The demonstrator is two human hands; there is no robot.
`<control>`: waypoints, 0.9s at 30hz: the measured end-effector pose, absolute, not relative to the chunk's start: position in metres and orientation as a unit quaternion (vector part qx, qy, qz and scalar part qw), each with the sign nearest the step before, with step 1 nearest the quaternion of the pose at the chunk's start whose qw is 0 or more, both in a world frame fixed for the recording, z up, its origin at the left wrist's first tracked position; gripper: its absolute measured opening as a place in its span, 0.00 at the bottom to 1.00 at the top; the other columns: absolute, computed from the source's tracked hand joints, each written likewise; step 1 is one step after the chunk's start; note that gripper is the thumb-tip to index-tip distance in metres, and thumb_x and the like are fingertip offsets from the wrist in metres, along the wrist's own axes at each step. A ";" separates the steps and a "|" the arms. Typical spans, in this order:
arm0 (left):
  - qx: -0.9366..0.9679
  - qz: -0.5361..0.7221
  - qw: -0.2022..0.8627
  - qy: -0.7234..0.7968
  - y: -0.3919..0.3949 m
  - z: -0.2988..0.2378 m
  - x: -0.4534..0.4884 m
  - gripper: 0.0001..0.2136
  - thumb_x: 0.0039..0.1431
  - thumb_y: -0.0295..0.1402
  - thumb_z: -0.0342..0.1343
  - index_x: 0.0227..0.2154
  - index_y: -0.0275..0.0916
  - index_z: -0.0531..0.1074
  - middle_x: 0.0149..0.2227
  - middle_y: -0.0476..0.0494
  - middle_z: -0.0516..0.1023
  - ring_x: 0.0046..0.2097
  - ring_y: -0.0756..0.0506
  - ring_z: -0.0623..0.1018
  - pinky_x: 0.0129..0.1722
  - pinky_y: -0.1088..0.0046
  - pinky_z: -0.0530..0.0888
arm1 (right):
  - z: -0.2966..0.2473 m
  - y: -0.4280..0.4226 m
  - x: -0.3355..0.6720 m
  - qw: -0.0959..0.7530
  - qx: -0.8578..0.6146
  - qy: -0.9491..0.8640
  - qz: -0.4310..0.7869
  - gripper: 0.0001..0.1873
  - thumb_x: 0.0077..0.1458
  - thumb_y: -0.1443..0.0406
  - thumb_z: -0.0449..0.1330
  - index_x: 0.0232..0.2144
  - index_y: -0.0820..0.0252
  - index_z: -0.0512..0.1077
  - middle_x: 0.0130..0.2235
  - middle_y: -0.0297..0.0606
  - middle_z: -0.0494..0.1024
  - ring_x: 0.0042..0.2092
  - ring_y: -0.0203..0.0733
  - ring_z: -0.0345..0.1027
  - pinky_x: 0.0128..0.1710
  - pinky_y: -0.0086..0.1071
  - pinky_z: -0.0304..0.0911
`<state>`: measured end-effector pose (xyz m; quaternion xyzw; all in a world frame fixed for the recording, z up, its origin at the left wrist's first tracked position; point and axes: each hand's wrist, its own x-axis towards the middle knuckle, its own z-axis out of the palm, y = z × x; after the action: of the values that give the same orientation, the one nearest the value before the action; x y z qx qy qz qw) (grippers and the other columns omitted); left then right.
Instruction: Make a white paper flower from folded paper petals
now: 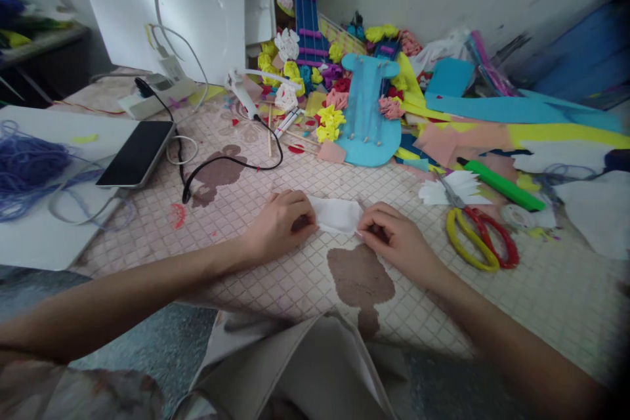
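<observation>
Between my hands, just above or on the patterned tabletop, is a small white strip of folded paper [338, 215]. My left hand [283, 222] pinches its left end, with thumb and fingertips together. At the right end, my right hand [394, 233] grips the lower corner the same way. To the right of that hand lie scissors with yellow and red handles [485, 239]. Their blades rest over cut white paper pieces [455, 188]. A green box cutter [506, 185] is a little farther back.
A glue gun [241, 93] with a black cord stands behind my left hand. The phone [138, 154] and blue-purple yarn [29, 164] are at left. Paper flowers, a blue cut-out shape [371, 118] and coloured sheets fill the back. A roll of tape [516, 216] sits by the scissors.
</observation>
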<state>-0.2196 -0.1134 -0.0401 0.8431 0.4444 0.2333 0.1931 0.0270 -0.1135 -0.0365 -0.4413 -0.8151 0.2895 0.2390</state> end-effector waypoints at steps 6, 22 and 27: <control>0.836 0.236 0.200 0.453 -0.111 -0.041 -0.218 0.03 0.55 0.30 0.54 0.28 0.37 0.70 0.34 0.45 0.72 0.40 0.46 0.70 0.39 0.69 0.66 | -0.037 -0.113 0.026 0.238 -0.462 -0.813 0.263 0.04 0.52 0.72 0.56 0.27 0.58 0.68 0.33 0.34 0.67 0.30 0.34 0.61 0.28 0.29 0.56; 0.833 0.223 0.164 0.479 -0.111 -0.040 -0.213 0.04 0.55 0.31 0.54 0.27 0.37 0.69 0.32 0.46 0.72 0.37 0.47 0.70 0.39 0.68 0.65 | -0.039 -0.113 0.019 0.241 -0.475 -0.818 0.218 0.05 0.54 0.70 0.54 0.27 0.58 0.66 0.33 0.36 0.66 0.30 0.35 0.62 0.28 0.30 0.57; 0.833 0.225 0.167 0.476 -0.110 -0.040 -0.212 0.04 0.54 0.31 0.55 0.26 0.37 0.69 0.32 0.46 0.72 0.37 0.47 0.70 0.38 0.69 0.65 | -0.042 -0.113 0.020 0.241 -0.477 -0.821 0.201 0.04 0.52 0.70 0.55 0.27 0.58 0.65 0.33 0.35 0.66 0.30 0.35 0.62 0.28 0.30 0.58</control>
<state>-0.2124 -0.1102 -0.0402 0.8335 0.4764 0.2247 0.1669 0.0197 -0.1129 -0.0419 -0.4774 -0.8206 0.2011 0.2414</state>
